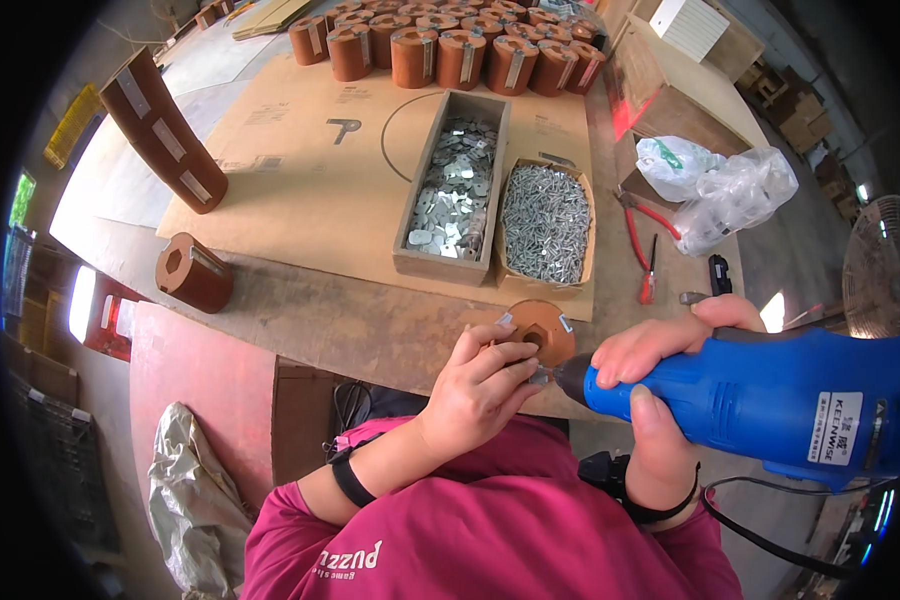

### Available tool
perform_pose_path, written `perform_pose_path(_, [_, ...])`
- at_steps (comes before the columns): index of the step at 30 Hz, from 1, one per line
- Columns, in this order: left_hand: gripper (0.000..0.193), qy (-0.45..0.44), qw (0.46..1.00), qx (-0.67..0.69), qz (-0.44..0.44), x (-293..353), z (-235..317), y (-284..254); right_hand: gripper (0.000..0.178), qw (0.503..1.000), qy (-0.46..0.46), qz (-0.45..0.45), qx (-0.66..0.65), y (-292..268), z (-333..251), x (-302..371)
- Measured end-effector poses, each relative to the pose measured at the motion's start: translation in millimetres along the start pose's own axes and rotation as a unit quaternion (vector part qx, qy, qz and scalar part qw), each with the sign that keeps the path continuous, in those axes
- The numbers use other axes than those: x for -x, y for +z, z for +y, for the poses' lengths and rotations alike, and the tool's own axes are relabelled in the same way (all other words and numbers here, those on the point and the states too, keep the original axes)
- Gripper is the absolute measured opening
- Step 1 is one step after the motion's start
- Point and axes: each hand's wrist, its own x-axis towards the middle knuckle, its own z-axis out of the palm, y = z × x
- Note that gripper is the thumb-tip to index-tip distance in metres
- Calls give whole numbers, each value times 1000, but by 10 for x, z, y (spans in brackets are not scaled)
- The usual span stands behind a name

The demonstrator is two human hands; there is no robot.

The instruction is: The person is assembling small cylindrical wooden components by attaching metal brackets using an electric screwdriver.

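Observation:
My left hand [470,388] is closed against the near side of a reddish-brown cylinder [553,333], which has a hexagonal recess in its top and small metal plates at its rim. My right hand [658,372] is wrapped round a blue corded power drill [745,405], its body lying to the right. The drill's black nose points left at the cylinder's near side, close to my left fingertips. A small metal piece [540,376] shows there; the bit and any screw are hidden.
Beyond the cylinder stand a wooden box of metal plates [412,262] and a carton of screws [548,225]. Red-handled pliers [634,240], a screwdriver [649,288] and plastic bags [735,195] lie right. A single cylinder [192,275] and a stack [165,135] stand left, several cylinders [413,58] behind.

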Motion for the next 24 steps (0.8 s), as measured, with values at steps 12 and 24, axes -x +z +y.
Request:
perform_pose_path(12, [26, 11, 1000, -5, 2, -9, -4, -22, 45, 995, 13, -46, 87, 77, -25, 4])
perform_pose_path(24, [30, 7, 1000, -1, -2, -20, 3, -7, 57, 999, -34, -6, 26, -83, -84, -10])
